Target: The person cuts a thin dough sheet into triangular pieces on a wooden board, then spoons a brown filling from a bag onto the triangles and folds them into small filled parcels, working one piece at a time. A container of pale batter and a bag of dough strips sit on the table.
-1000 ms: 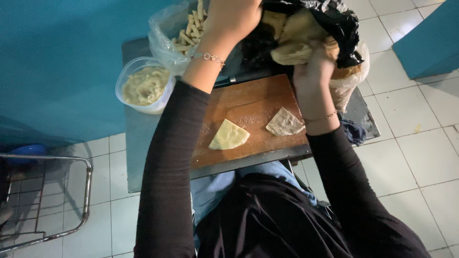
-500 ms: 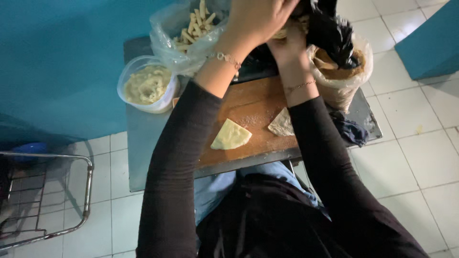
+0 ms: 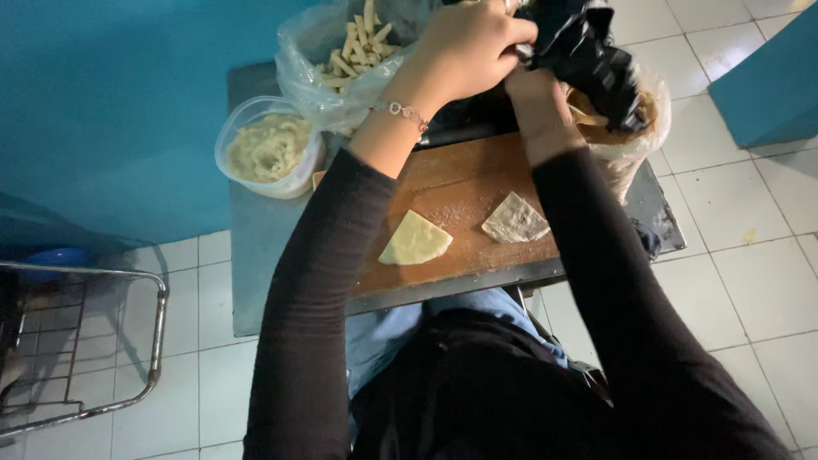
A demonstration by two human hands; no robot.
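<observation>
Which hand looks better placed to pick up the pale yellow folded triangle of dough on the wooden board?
Probably the left hand: its arm runs directly beside the pale yellow folded triangle of dough. The right hand is busy at the black plastic bag, beyond the greyer triangle.

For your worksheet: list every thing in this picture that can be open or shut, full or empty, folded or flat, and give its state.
Black plastic bag: crumpled, gripped by both hands.
Left hand: closed on the bag.
Right hand: at the bag, fingers hidden.
Clear bag of pale sticks: open, part full.
Round plastic tub: lidless, filled with pale shreds.
Yellow wrapper: folded to a triangle, flat on the wooden board.
Pale wrapper: folded, flat.
</observation>
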